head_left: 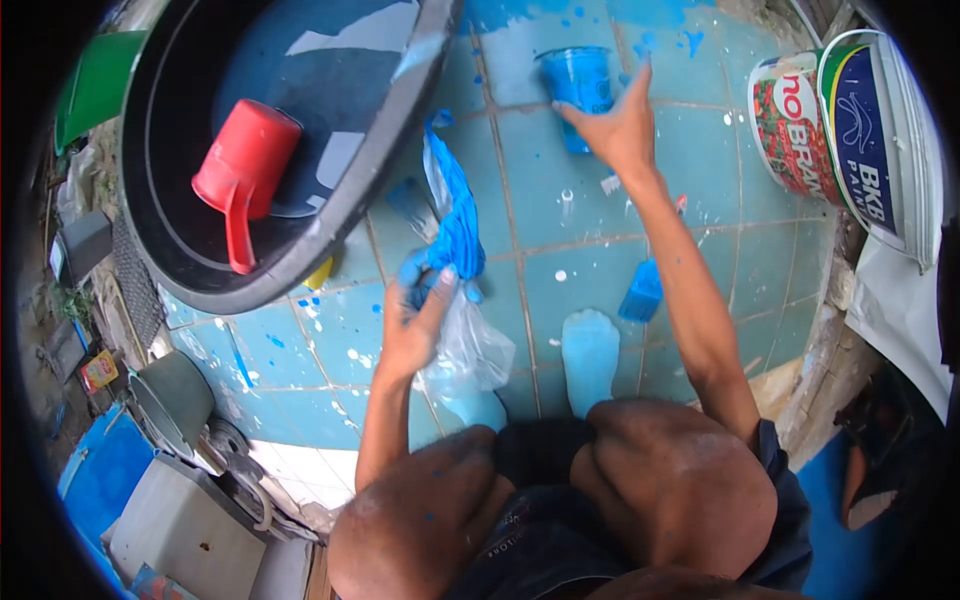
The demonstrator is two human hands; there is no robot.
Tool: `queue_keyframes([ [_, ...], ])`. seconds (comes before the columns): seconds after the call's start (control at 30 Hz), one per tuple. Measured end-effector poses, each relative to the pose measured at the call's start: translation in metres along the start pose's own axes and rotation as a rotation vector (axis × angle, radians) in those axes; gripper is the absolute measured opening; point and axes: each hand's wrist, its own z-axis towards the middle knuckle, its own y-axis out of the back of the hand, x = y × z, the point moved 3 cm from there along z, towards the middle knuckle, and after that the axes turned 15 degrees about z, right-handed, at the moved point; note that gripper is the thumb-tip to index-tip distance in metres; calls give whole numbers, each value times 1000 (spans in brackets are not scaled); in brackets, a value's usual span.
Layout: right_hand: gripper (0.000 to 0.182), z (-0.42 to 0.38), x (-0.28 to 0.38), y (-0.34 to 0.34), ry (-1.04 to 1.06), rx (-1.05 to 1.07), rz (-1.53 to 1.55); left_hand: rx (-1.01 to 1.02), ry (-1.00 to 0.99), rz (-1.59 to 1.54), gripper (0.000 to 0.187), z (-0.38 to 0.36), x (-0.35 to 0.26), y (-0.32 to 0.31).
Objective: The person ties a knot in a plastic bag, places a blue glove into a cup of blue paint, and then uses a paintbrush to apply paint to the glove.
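My left hand (420, 308) is closed around a clear plastic bag (468, 350) whose gathered upper part is coated in blue paint and points away from me. Blue paint stains those fingers. My right hand (617, 122) is spread open beside a clear plastic cup (577, 85) with blue in it, its thumb overlapping the cup's side and its fingers stretched out to the right. Nearer to me, a blue paint-covered brush-like piece (642, 290) lies on the tiles by my right forearm. Another clear, blue-smeared piece (410, 205) lies left of the bag.
A large black basin (300, 285) with water stands at the left, a red dipper (250, 160) inside it. Paint buckets (858, 130) are at the right edge. Blue and white spatters mark the tiled floor (560, 230). A grey-green pot (172, 398) sits at lower left.
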Motion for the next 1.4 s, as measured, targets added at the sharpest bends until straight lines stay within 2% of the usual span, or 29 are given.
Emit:
queue_keyframes([
  [0.13,106,-28,-4,0,-85,12,196,67,-37,27,20,-11,3,-5],
  [0.2,96,-48,-2,8,50,-57,535,51,-28,3,21,-18,3,-7],
  [0.23,96,-59,-3,11,49,-55,540,37,-29,-23,21,-20,3,-8],
  [0.3,89,-80,-8,15,327,44,647,36,-26,-50,21,-25,7,-8],
  [0.37,82,-99,-39,10,338,12,634,41,-16,-82,22,-29,12,-12],
  [0.43,78,-105,-42,6,372,69,432,92,3,-109,24,-30,15,-18],
  [0.53,80,-107,-55,-3,301,65,502,131,-40,-97,26,-31,21,-24],
  [0.6,82,-106,-37,-3,275,79,534,131,-22,-104,26,-31,17,-25],
  [0.67,78,-113,-13,8,264,-158,608,127,1,-115,26,-32,15,-25],
  [0.8,72,-148,11,49,246,-286,680,116,-13,-65,26,-31,13,-23],
  [0.87,61,-172,6,60,-242,24,765,127,-35,-61,25,-34,13,-25],
  [0.9,61,-181,13,63,-247,34,770,138,-15,-67,24,-36,15,-27],
  [0.97,53,-194,25,58,-352,275,779,159,6,-70,23,-37,16,-28],
  [1.0,53,-192,29,58,-355,272,776,218,-11,-104,22,-37,16,-31],
  [1.07,42,-191,39,46,-506,639,1037,322,7,-141,23,-37,18,-34],
  [1.1,42,-188,40,46,-508,639,1035,322,8,-142,23,-37,18,-36],
  [1.17,33,-186,47,41,-410,874,905,302,99,-189,34,-36,19,-39],
  [1.2,33,-182,49,40,-413,879,907,297,101,-188,34,-36,18,-37],
  [1.27,24,-173,48,38,-551,662,996,357,125,-31,49,-36,17,-29],
  [1.3,24,-172,46,35,-554,672,1003,346,129,-27,49,-38,17,-24],
  [1.37,19,-163,41,39,-388,436,1005,405,173,-14,56,-41,22,-17],
  [1.4,19,-160,41,41,-390,440,1008,401,175,-13,56,-44,25,-14],
])
